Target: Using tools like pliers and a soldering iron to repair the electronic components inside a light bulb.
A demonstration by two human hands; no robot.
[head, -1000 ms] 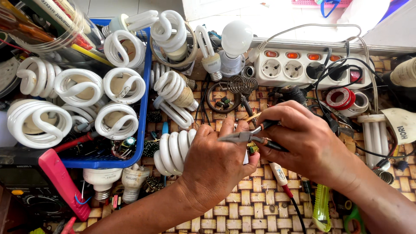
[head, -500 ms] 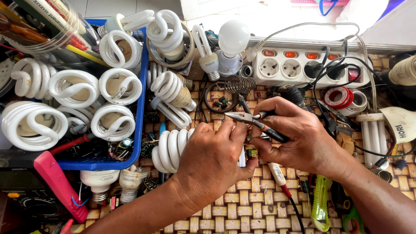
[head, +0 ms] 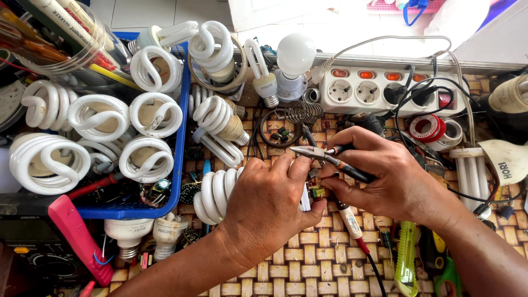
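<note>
Beside the blue tray point(head: 184, 137): left hand point(head: 269, 206) clenching a spiral bulb point(head: 214, 192), right hand point(head: 388, 176) gripping pliers point(head: 324, 157) at its small parts, which a twist might snap.

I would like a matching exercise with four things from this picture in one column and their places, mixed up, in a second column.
Things:
1. needle-nose pliers
2. white power strip
3. blue tray
4. yellow-green utility knife

Places:
A. far edge of the woven mat, right of centre
B. left side, full of spiral lamps
C. in the right hand
D. near edge, beside the right wrist

Pairs: 1-C, 2-A, 3-B, 4-D
</note>
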